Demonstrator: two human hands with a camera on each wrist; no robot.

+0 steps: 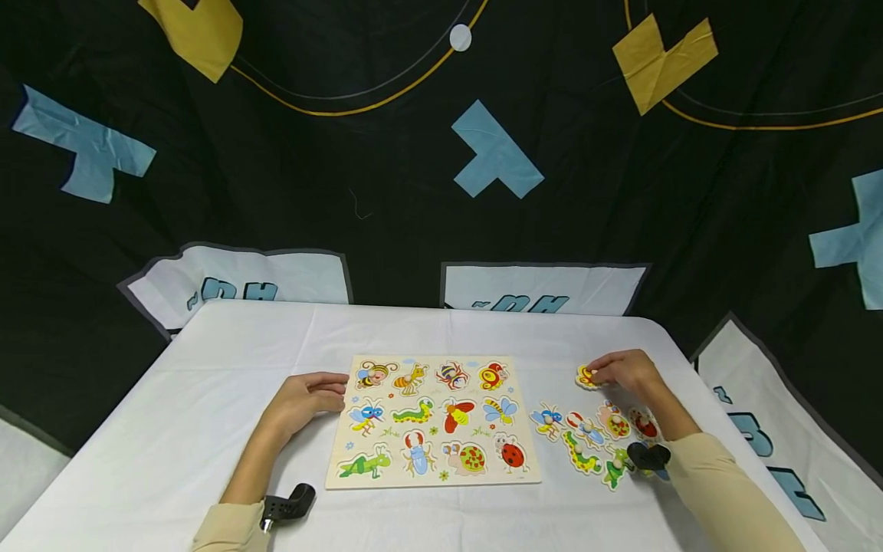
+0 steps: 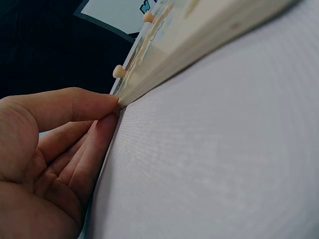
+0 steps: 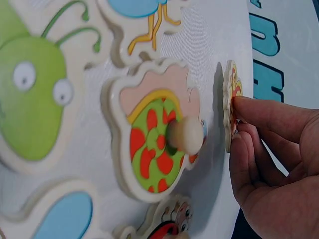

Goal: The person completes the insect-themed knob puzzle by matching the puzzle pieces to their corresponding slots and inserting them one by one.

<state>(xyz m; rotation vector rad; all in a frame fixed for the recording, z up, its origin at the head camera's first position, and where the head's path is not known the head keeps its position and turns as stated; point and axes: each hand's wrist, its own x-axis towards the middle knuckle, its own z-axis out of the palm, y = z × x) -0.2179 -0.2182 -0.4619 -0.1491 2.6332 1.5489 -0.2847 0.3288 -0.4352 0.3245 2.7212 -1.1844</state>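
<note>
A wooden insect puzzle board (image 1: pixel 441 423) lies flat on the white table. My left hand (image 1: pixel 313 397) touches its left edge with extended fingertips; wooden knobs (image 2: pixel 119 71) stand up along that side in the left wrist view. To the board's right, my right hand (image 1: pixel 626 369) pinches a red-and-yellow puzzle piece (image 1: pixel 585 377) between thumb and fingers. The right wrist view shows this piece nearly edge-on, its wavy rim close to the cloth. Below that hand lie a snail piece (image 3: pixel 154 149) with a knob, a green grasshopper piece (image 3: pixel 35 109) and a ladybug piece (image 3: pixel 169 219).
More loose pieces lie right of the board, among them a mosquito (image 1: pixel 547 421), a blue beetle (image 1: pixel 589 432) and a caterpillar (image 1: pixel 581 454). The right wrist camera (image 1: pixel 648 456) hides part of the pile. A dark curtain (image 1: pixel 386 207) hangs behind the table.
</note>
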